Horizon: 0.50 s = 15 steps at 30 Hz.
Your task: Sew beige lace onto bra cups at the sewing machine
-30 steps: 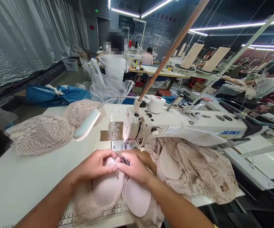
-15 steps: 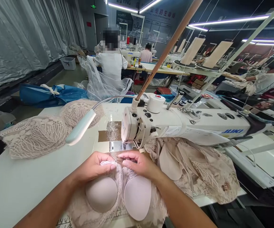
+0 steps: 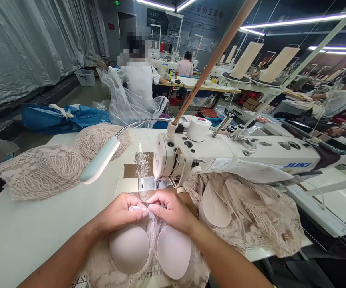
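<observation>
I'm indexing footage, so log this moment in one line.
left hand: pinching padded garment; right hand: at its upper edge; sewing machine: beyond hands; lace cups: left; garment pile: right

**Head-worn view, looking forward and down**

The view comes from a camera on the person's head, aimed forward and down across a smooth white tabletop. Bare forearms rise from the bottom edge at left and right, placing the lens above and behind the left hand and right hand, close by at lower centre. Just beyond, from centre to right, lies a long cream-white sewing machine. The wide field also reaches deep into the room: a white-shirted co-worker shows small and from behind left of upper centre, a crinkled silvery curtain fills the upper left, and thin glowing ceiling tubes cross the upper right.
</observation>
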Each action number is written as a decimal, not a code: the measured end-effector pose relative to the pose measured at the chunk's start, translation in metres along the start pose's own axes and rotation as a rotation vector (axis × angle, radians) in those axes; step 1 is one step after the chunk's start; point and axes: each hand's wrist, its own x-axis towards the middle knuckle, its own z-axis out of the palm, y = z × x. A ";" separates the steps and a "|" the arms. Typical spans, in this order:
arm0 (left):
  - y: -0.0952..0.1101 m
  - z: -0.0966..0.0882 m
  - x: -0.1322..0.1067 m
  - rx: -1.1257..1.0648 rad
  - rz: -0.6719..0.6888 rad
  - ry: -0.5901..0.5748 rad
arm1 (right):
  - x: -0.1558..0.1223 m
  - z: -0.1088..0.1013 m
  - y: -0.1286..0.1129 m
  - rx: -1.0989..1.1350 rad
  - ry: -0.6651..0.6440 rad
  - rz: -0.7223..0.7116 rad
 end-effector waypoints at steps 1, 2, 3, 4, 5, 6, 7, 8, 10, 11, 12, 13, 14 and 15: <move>0.001 0.001 0.000 0.001 0.002 -0.002 | 0.001 0.001 0.002 0.043 0.006 0.025; 0.002 0.001 0.000 0.000 0.005 -0.011 | 0.001 0.002 0.003 0.087 -0.004 0.055; 0.003 0.000 0.000 0.003 0.010 -0.030 | 0.002 0.004 0.003 0.121 -0.039 0.082; 0.004 -0.002 -0.002 0.022 0.014 -0.057 | 0.002 0.005 0.003 0.130 -0.083 0.103; 0.005 -0.005 -0.004 0.059 0.011 -0.087 | 0.003 0.005 0.003 0.107 -0.115 0.114; 0.006 -0.010 -0.007 0.110 -0.001 -0.116 | 0.003 0.005 0.003 0.060 -0.123 0.117; 0.007 -0.016 -0.011 0.162 -0.026 -0.145 | 0.003 0.004 0.002 0.000 -0.108 0.115; 0.008 -0.023 -0.015 0.204 -0.060 -0.174 | 0.003 0.003 0.002 -0.056 -0.077 0.115; 0.010 -0.038 -0.024 0.246 -0.125 -0.200 | 0.002 0.000 0.003 -0.123 -0.073 0.126; 0.011 -0.044 -0.028 0.256 -0.137 -0.188 | 0.001 -0.002 0.004 -0.118 -0.143 0.137; 0.012 -0.050 -0.032 0.269 -0.135 -0.159 | 0.000 -0.003 0.005 -0.092 -0.236 0.150; 0.014 -0.053 -0.034 0.284 -0.122 -0.117 | -0.001 -0.003 0.006 -0.055 -0.318 0.164; 0.015 -0.054 -0.036 0.294 -0.100 -0.070 | -0.002 -0.002 0.006 -0.015 -0.358 0.177; 0.017 -0.054 -0.036 0.294 -0.081 -0.031 | -0.002 0.000 0.006 0.022 -0.343 0.185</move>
